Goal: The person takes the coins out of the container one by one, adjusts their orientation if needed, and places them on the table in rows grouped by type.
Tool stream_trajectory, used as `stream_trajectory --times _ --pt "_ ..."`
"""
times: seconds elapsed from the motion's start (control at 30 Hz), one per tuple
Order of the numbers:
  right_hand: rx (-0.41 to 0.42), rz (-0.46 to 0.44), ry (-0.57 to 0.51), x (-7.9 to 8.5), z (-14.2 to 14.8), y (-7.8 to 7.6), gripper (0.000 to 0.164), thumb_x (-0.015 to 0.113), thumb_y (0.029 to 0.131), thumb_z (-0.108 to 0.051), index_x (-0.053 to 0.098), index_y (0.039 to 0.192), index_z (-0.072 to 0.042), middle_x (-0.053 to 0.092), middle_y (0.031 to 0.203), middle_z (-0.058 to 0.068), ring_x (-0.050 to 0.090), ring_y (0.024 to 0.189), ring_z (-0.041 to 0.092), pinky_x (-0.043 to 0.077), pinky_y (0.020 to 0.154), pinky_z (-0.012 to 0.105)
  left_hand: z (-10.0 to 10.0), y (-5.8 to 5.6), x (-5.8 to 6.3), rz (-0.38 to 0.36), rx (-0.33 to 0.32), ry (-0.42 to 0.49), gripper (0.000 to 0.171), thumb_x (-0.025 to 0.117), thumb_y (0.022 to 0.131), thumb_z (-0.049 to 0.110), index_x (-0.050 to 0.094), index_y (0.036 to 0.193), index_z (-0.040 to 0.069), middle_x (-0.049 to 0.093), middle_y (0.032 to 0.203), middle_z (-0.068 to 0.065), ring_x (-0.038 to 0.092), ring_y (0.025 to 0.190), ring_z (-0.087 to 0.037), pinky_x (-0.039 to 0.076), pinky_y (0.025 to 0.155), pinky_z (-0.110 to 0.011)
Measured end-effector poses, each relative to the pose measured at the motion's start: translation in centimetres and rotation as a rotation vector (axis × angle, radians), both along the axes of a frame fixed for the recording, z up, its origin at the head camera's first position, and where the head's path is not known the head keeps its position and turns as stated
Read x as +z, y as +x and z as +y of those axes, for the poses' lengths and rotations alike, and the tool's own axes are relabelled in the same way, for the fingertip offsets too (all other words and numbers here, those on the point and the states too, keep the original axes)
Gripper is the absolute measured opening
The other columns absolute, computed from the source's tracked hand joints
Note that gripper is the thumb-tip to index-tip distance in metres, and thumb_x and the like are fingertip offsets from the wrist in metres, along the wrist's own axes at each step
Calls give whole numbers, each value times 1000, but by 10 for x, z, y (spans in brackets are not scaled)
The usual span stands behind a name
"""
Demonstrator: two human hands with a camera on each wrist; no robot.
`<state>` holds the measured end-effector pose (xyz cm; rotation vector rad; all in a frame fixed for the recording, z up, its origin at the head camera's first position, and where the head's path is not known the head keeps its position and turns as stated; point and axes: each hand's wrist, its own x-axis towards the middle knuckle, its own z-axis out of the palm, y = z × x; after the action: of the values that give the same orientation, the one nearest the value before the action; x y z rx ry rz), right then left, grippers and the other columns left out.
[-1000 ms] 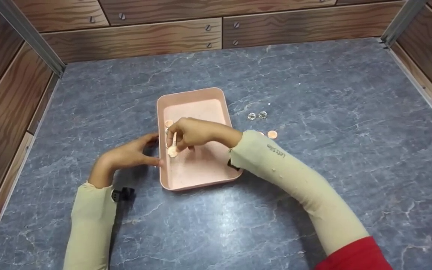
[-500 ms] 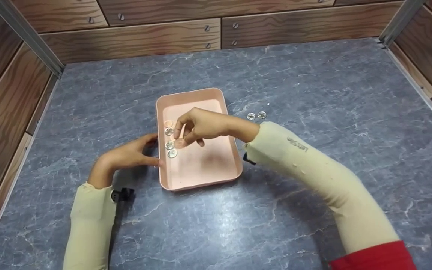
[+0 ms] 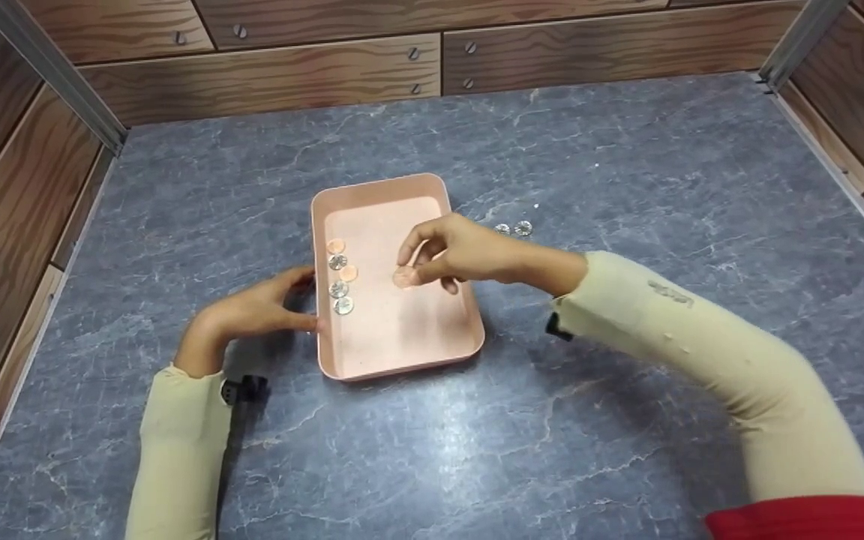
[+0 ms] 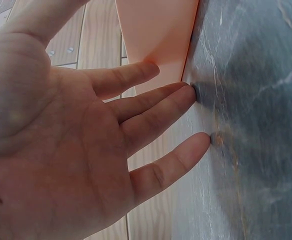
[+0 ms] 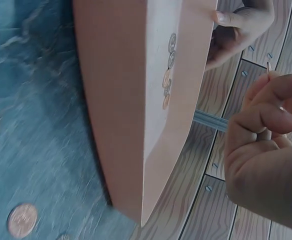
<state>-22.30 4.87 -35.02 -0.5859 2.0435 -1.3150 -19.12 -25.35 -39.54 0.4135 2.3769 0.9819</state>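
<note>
My right hand [image 3: 456, 251] pinches a copper-coloured coin [image 3: 404, 277] between thumb and fingers, over the right half of the pink tray [image 3: 402, 367]. In the right wrist view only the thin edge of that coin [image 5: 268, 68] shows at the fingertips. Along the tray's left wall lie several coins, copper ones [image 3: 348, 273] and silver ones [image 3: 343, 305], in a loose row. My left hand [image 3: 259, 306] is at the tray's left side, thumb at its wall. Its fingers [image 4: 158, 112] extend fairly straight, the tips close to the tabletop.
Two silver coins [image 3: 524, 228] lie on the blue marbled table [image 3: 627, 187] right of the tray, one partly behind my right hand. A copper coin [image 5: 22, 220] on the table shows in the right wrist view. Wood-patterned walls [image 3: 267, 82] bound the table.
My right hand has moved right from the tray's left wall, carrying the copper coin. The row of coins there is now uncovered. My left hand stays in place.
</note>
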Motion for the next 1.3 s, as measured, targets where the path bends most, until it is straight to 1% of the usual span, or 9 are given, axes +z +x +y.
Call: stream_trajectory --times 0.23,0.53,0.67,0.73,0.83,1.03,1.3 --pt "-50 -19 29 2 25 -4 25 72 84 -8 62 106 -3 62 73 0 49 45 8 39 43 17 0 0 -3 0 -1 17 93 77 82 29 22 149 -6 28 154 -27 23 145 -40 18 120 -53" --pt "-113 -31 64 -2 68 -12 31 74 84 -15 61 110 -3 64 75 0 50 46 8 37 40 17 1 -2 -2 -6 -5 11 95 76 83 32 21 150 -5 26 155 -27 21 145 -40 18 119 -53" --pt "-144 -48 58 -2 85 -15 30 72 86 -14 60 110 -2 66 74 -1 51 46 7 39 41 18 1 -1 -2 0 -7 11 95 76 83 32 21 150 -5 26 155 -26 22 145 -40 19 119 -54" --pt "-168 -55 51 -2 92 -16 28 71 87 -10 59 110 0 67 73 0 51 46 7 42 44 18 1 -1 -1 3 -6 15 95 77 82 32 22 150 -5 27 155 -26 23 145 -40 19 119 -54" --pt "-208 -57 65 -4 102 -19 26 69 88 -8 59 111 0 66 75 1 52 46 8 44 46 19 0 -1 -1 6 -5 15 95 77 82 32 22 150 -5 28 154 -27 24 145 -41 18 119 -54" --pt "-253 -3 144 -8 122 -23 28 70 88 -9 61 113 -1 63 73 -2 51 49 7 39 47 18 -1 0 -2 8 -2 8 95 77 82 33 22 150 -6 27 155 -27 23 145 -41 18 119 -54" --pt "-319 -42 128 -17 146 -24 26 68 87 -5 61 111 -3 65 77 -2 50 49 8 41 46 19 -1 -1 -2 1 -6 18 95 77 82 32 22 150 -6 28 154 -27 24 145 -41 19 119 -53"
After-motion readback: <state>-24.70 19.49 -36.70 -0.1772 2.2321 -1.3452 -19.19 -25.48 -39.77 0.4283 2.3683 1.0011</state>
